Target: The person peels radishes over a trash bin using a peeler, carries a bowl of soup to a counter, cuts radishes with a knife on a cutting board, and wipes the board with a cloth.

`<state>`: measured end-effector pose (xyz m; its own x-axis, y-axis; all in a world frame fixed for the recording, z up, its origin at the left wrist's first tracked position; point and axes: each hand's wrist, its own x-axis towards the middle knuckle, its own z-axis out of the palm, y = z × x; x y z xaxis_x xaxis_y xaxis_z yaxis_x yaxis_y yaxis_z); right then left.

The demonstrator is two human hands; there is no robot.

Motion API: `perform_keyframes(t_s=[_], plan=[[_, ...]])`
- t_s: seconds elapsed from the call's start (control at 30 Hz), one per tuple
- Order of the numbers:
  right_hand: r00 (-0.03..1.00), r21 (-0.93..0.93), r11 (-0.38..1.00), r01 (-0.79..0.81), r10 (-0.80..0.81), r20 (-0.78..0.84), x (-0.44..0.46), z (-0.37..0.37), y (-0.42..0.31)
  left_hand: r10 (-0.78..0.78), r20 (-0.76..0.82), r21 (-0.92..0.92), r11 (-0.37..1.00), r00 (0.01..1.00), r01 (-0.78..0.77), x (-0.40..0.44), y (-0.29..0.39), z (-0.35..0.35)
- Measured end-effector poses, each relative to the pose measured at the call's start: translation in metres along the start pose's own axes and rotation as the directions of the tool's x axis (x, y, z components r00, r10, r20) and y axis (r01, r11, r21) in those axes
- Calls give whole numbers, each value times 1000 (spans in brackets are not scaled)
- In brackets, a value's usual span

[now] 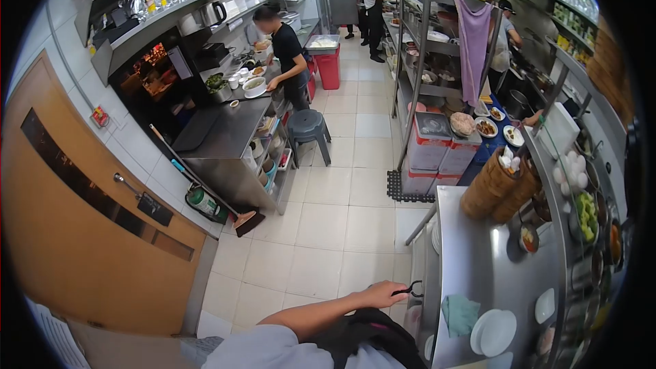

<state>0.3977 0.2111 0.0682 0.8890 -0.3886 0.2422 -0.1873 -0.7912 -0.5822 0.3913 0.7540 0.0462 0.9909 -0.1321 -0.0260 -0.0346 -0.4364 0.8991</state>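
Observation:
My left hand [385, 294] reaches across my front from the left, its fingers closed around a small black item with a curved, loop-like end [412, 290]. The exact kind of this item does not show. The hand is just left of the steel counter's edge. On that counter [468, 260], a folded green cloth [460, 315] lies beside white plates [495, 333], with a small white dish [544, 305] farther right. My right hand is out of view.
A shelf rack [410, 116] stands ahead right, a grey stool [309, 130] ahead left. A broom [247, 223] leans near the wooden door [89, 212]. One person [287, 55] works at the left counter; others stand farther back. Tall brown cylinders [485, 188] stand on my counter.

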Motion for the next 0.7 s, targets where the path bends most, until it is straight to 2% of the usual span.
perform_keyframes(t_s=[0.07, 0.13, 0.17, 0.2, 0.23, 0.27, 0.33, 0.4, 0.47, 0.5, 0.53, 0.57, 0.6, 0.67, 0.7], plan=[[982, 94, 989, 112, -125, 143, 16, 47, -53, -7, -6, 1, 1000, 1000, 7, 33, -11, -26], [904, 229, 952, 205, -274, 329, 25, 112, -127, 64, -7, 3, 998, 998, -64, 61, -23, -46], [887, 312, 915, 255, -350, 302, 23, 150, -188, 61, -18, 11, 998, 998, -61, 76, -25, -61], [858, 548, 814, 193, -411, 308, 23, 189, -236, 64, -33, 28, 998, 997, -63, 91, -24, -77], [769, 495, 817, 295, -511, 384, 23, 227, -269, 66, -52, 41, 997, 996, -64, 105, -24, -93], [529, 470, 843, 261, -532, 661, 29, 234, -335, 65, -71, 41, 997, 995, -62, 118, -25, -108], [339, 616, 677, 403, -735, 587, 23, 272, -411, 196, -269, 15, 980, 943, -199, 141, -32, -136], [277, 652, 643, 403, -764, 582, 19, 313, -464, 196, -321, -18, 977, 927, -213, 159, -42, -164], [225, 684, 616, 391, -785, 578, 17, 367, -500, 74, -427, -128, 982, 901, -141, 173, -55, -193], [184, 719, 640, 269, -767, 614, 16, 398, -512, 17, -422, -203, 973, 907, -112, 179, -66, -208], [140, 733, 666, 140, -746, 651, 18, 425, -519, 7, -420, -204, 974, 907, -102, 185, -79, -222], [17, 625, 732, 272, -653, 757, 27, 442, -533, -10, -410, -227, 970, 912, -91, 193, -95, -236], [16, 626, 733, 266, -652, 758, 25, 461, -547, -24, -401, -249, 965, 916, -84, 199, -113, -253], [144, 639, 766, 69, -642, 753, 22, 492, -568, -29, -407, -240, 968, 913, -77, 208, -148, -283], [152, 632, 772, -71, -618, 772, 23, 516, -571, -25, -416, -226, 971, 909, -77, 214, -166, -299]])
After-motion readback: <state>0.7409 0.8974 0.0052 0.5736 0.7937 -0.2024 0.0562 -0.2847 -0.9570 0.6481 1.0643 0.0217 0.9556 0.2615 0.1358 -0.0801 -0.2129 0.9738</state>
